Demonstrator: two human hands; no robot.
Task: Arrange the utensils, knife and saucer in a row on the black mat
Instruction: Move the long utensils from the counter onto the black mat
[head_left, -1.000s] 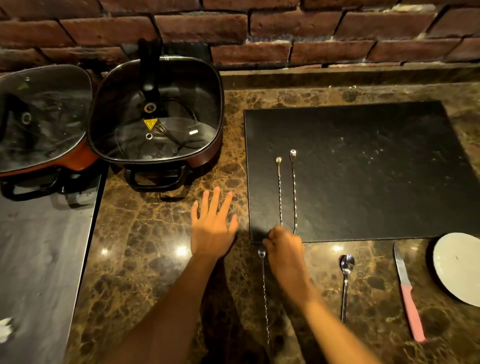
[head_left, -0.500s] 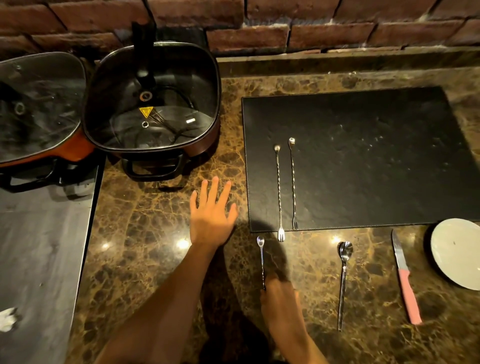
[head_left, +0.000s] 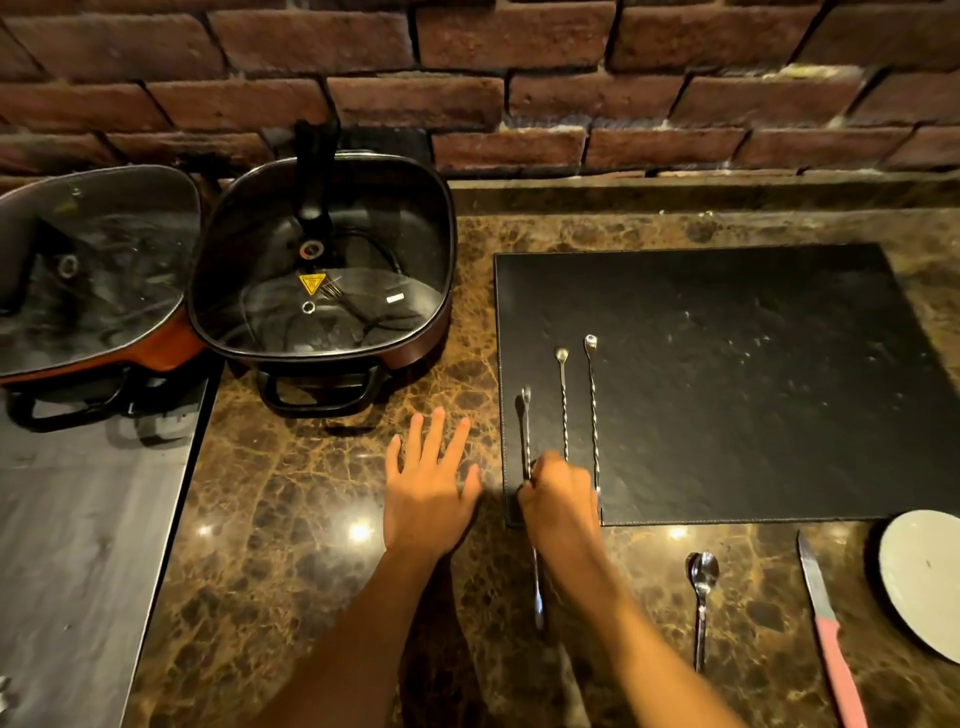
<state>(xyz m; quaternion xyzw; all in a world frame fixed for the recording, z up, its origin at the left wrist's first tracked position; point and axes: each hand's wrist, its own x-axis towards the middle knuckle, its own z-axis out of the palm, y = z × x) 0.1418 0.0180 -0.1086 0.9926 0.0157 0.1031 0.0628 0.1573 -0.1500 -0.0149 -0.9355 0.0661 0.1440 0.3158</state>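
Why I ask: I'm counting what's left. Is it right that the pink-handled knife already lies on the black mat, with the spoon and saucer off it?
Not quite. The head view shows the pink-handled knife on the marble counter, off the black mat, between spoon and saucer.

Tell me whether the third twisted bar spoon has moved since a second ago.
Yes. The third twisted bar spoon, in the right hand, moved from the counter onto the black mat.

A brick-backed marble counter under warm light

We are looking at a red brick wall (head_left: 467, 78) running behind a brown marble countertop (head_left: 311, 519), which is catching bright glints of overhead light. Two lidded electric pans (head_left: 322, 270) are sitting at the back left, and a dark glossy panel (head_left: 78, 545) is lying along the left edge.
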